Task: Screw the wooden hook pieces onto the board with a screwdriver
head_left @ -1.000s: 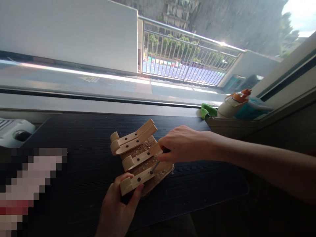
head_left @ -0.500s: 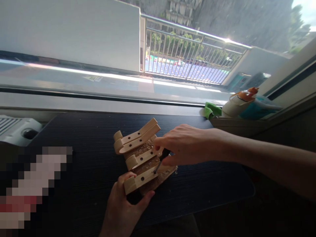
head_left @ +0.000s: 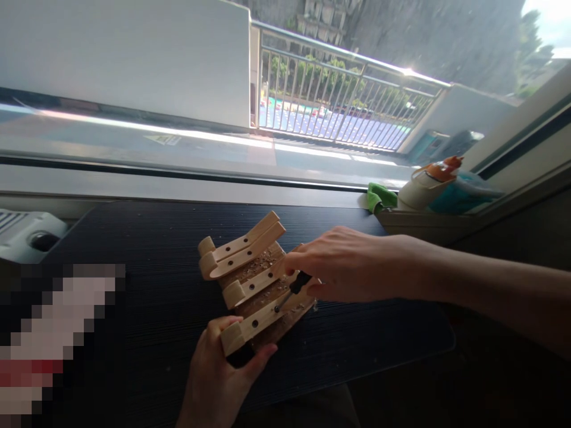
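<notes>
My right hand (head_left: 332, 261) is closed around the dark handle of a screwdriver (head_left: 295, 286), whose metal shaft slants down to a screw hole in the nearest wooden strip. Several pale wooden strips (head_left: 265, 315) with rounded blocks at their left ends and dark holes lie across a brown wooden board (head_left: 285, 328). Wood shavings (head_left: 270, 257) are scattered between the strips. My left hand (head_left: 227, 362) grips the near left end of this wooden piece, thumb along the front edge and fingers behind the end block.
The piece rests on a dark table (head_left: 147, 238) beside a window. On the sill at the right are a green cloth (head_left: 380, 198), a white bottle with an orange top (head_left: 428, 185) and a teal package (head_left: 468, 193). A white device (head_left: 31, 232) stands at the left; a blurred patch covers the lower left.
The whole view has shifted slightly. My right hand is turned a little and shows more of the screwdriver handle; the tip stays at the same hole. The left hand keeps its hold.
</notes>
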Demonstrator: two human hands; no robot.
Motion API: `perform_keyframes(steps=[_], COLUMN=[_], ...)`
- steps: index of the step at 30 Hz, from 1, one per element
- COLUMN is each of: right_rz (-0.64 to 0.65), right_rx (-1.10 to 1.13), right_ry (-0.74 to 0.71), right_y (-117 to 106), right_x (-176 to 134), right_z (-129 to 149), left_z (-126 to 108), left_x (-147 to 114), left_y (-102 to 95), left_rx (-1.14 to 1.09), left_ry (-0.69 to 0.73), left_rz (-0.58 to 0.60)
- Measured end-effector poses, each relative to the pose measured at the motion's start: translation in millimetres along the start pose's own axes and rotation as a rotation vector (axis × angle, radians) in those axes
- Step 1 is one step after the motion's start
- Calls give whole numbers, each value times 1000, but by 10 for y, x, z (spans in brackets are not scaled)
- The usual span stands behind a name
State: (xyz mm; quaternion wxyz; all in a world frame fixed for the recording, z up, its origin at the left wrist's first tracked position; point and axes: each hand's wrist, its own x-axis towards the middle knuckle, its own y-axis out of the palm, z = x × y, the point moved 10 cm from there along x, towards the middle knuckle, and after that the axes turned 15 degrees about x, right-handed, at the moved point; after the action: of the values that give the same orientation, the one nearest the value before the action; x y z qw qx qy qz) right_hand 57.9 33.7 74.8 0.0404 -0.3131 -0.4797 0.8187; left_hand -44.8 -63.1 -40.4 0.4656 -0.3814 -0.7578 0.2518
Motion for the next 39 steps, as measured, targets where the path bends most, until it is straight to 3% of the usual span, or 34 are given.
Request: perform_keyframes(steps=[5, 11, 20, 26, 34, 36, 39], right_rz=[-52, 9, 21, 3, -22, -36, -97], right_rx=[-47, -59, -82, -8, -106, -65, 65], right_ry=[-152, 37, -66, 84, -280, -222, 26], right_y=[-29, 43, 26, 69, 98, 110, 55], right_x=[5, 102, 95, 121, 74, 154, 245], right_z=[174, -15, 115, -63, 420, 350, 60], left_z=[16, -10, 59, 188, 268, 262, 245], left_x=[-17, 2, -43, 133, -2, -23, 5], left_y=[11, -8, 46, 121, 129, 130, 120], left_rx=[-21, 9, -43, -112, -30, -13, -7], left_ry=[-20, 11, -39, -27, -150, -127, -80], left_rz=[8, -14, 27, 166, 149, 114, 78])
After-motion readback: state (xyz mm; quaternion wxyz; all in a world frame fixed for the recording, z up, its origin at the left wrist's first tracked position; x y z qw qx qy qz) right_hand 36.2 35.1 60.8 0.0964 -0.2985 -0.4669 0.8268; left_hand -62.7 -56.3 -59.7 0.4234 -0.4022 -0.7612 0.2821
